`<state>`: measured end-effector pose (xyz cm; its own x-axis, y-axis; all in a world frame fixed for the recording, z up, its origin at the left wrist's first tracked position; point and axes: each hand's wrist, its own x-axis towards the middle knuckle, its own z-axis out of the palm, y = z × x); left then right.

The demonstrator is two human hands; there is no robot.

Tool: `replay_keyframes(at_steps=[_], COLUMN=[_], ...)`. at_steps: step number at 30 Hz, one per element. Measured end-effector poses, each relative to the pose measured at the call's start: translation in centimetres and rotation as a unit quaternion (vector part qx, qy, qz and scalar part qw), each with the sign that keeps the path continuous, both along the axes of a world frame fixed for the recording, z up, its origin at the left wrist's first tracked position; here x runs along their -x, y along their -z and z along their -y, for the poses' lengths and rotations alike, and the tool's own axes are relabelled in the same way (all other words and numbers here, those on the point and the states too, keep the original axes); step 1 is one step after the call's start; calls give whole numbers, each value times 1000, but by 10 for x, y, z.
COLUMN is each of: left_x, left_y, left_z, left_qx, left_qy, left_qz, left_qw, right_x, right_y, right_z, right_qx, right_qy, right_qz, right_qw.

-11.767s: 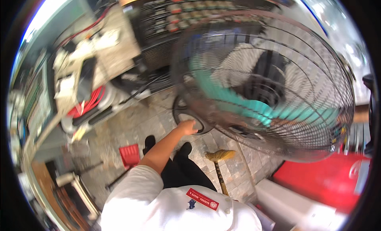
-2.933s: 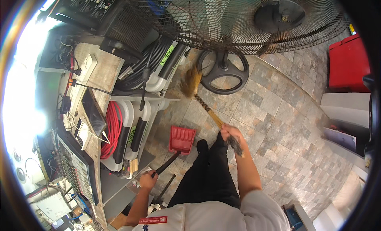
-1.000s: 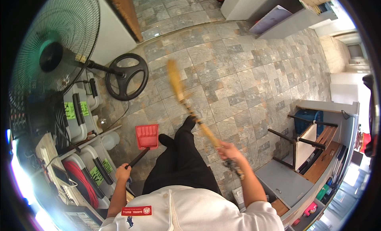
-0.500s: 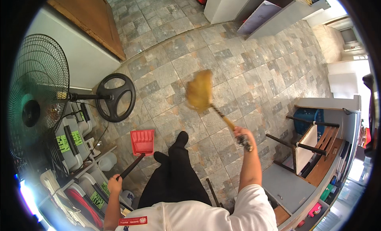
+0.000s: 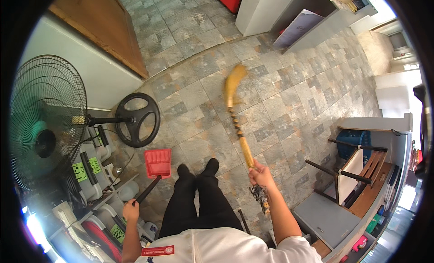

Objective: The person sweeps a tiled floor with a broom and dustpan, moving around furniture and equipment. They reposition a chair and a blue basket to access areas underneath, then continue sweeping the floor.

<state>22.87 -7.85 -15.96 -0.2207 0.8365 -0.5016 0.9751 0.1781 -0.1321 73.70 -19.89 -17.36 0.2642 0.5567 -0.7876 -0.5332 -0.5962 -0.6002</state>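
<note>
- room: we look down on a tiled floor point(image 5: 307, 109) of mottled grey and tan, with a pale partition point(image 5: 77, 66) at upper left.
- far left: black standing fan point(image 5: 49, 118), its wheel-shaped base point(image 5: 133, 119) on the tiles; only a small shift in our view since half a second ago.
- left hand point(image 5: 131, 210): fingers wrapped round the dark handle of the red dustpan point(image 5: 158, 157); this grip is unchanged.
- dustpan position: left of the feet and near the fan's base, mouth facing away from the body.
- centre: left foot point(image 5: 183, 170) and right foot point(image 5: 210, 166) now nearly level; the right one led half a second ago. we take this as a steadier stance.
- right of centre: yellow broom point(image 5: 244, 150) has swung. its bristle head point(image 5: 233, 84) showed a broad face before; now it is narrow, blurred and farther out ahead of the feet. we cannot tell whether it touches the tiles.
- right hand point(image 5: 261, 175): clenched round the broom's handle, and nearer the body's midline than before. we judge the sweeping to be mid-stroke; bristles and dustpan are well apart, so probably no gathering yet.
- far right: grey cabinet point(image 5: 325, 213) and dark-legged stool point(image 5: 350, 175), both unmoved.
</note>
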Motion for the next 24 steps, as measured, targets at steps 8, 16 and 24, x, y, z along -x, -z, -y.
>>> replay_keyframes(at_steps=[8, 16, 24], left_x=[15, 51, 76], left_y=[19, 74, 128], left_z=[-39, -66, -57], left_qx=[36, 151, 201], left_qy=[-32, -53, -131], left_qz=[-24, -17, 50], left_qw=[999, 987, 970], right_x=[103, 47, -42], right_y=[93, 191, 106], right_z=[-183, -189, -157], right_qx=[-16, -28, 55], right_qy=[-170, 79, 111], right_qz=[-156, -293, -32], right_qw=[973, 953, 992])
